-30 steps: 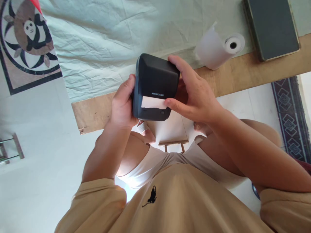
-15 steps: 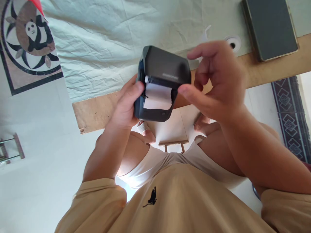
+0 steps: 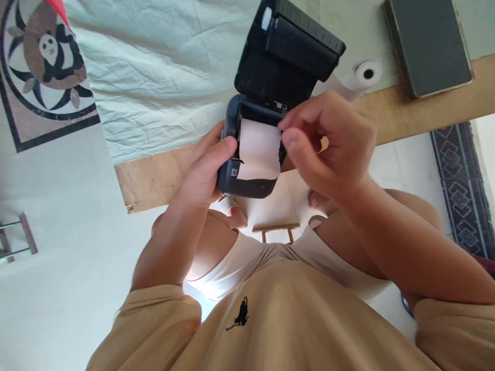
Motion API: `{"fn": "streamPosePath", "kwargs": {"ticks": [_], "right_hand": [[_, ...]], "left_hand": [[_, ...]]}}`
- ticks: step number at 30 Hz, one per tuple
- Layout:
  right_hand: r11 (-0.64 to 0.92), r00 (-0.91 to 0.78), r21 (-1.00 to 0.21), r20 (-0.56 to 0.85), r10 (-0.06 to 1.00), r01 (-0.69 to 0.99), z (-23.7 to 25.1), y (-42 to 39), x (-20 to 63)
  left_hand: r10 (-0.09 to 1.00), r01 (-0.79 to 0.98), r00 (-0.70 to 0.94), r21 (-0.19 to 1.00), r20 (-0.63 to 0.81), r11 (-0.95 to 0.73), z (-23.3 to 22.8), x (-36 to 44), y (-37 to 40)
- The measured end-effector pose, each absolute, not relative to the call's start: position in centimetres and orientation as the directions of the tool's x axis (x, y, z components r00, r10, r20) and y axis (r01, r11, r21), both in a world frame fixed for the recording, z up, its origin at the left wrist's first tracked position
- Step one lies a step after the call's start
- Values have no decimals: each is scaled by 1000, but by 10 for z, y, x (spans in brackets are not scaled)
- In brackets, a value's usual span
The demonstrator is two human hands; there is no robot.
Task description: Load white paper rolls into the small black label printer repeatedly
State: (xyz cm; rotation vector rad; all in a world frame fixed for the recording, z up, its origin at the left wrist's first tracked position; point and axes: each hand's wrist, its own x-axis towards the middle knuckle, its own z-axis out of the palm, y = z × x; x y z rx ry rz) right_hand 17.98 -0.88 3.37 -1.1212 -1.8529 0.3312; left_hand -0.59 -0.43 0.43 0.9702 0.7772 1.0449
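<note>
A small black portable printer (image 3: 229, 181) rests in my left hand (image 3: 203, 170), with the thumb on its left rim and the fingers behind it. Its lid (image 3: 286, 56) is swung up and back, showing the roller on the inside. A white paper roll (image 3: 260, 149) lies in the printer's bay, its loose end toward me. At the right edge of the bay, my right hand (image 3: 332, 139) has thumb and index finger drawn close together by the roll's end. Whether anything is between those fingertips I cannot make out.
Another white paper roll (image 3: 367, 73) lies on the pale green cloth (image 3: 162, 77), behind my right hand. A dark flat box-like object (image 3: 431, 46) sits at the table's right. The wooden table edge (image 3: 154, 178) runs below the printer, above my knees.
The printer's lid has swung from partly raised to wide open, baring the paper roll. My right hand has moved from the lid down and left to the bay, its fingers drawing together.
</note>
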Motion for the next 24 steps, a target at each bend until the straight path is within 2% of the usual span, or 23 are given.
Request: {"fn": "streamPosePath", "kwargs": {"ticks": [2, 4, 7, 13, 16, 18, 20, 22, 24], "right_hand": [[457, -214, -503, 467, 858, 734, 39, -11, 173], [315, -212, -389, 285, 935, 866, 46, -12, 166], [238, -231, -329, 60, 971, 914, 54, -11, 161], [268, -289, -322, -18, 957, 908, 60, -9, 167], [280, -294, -459, 42, 955, 843, 66, -13, 174], [304, -316, -649, 102, 943, 698, 73, -15, 181], [311, -269, -811, 197, 943, 495, 78, -14, 191], [308, -83, -881, 299, 951, 358, 77, -7, 207], [299, 11, -878, 326, 945, 373, 68, 5, 231]], "left_hand": [[937, -318, 345, 933, -52, 169, 5, -7, -5], [936, -307, 349, 939, -39, 153, 5, -8, -6], [939, -296, 343, 944, -38, 146, 4, -9, -6], [946, -266, 316, 951, -69, 158, 7, -8, -7], [953, -284, 294, 945, -77, 164, 8, -7, -7], [959, -324, 275, 931, -76, 167, 7, -6, -6], [962, -368, 263, 914, -71, 168, 5, -7, -5], [954, -386, 290, 903, -78, 191, 4, -7, -5], [937, -377, 336, 899, -91, 223, 3, -8, -5]]}}
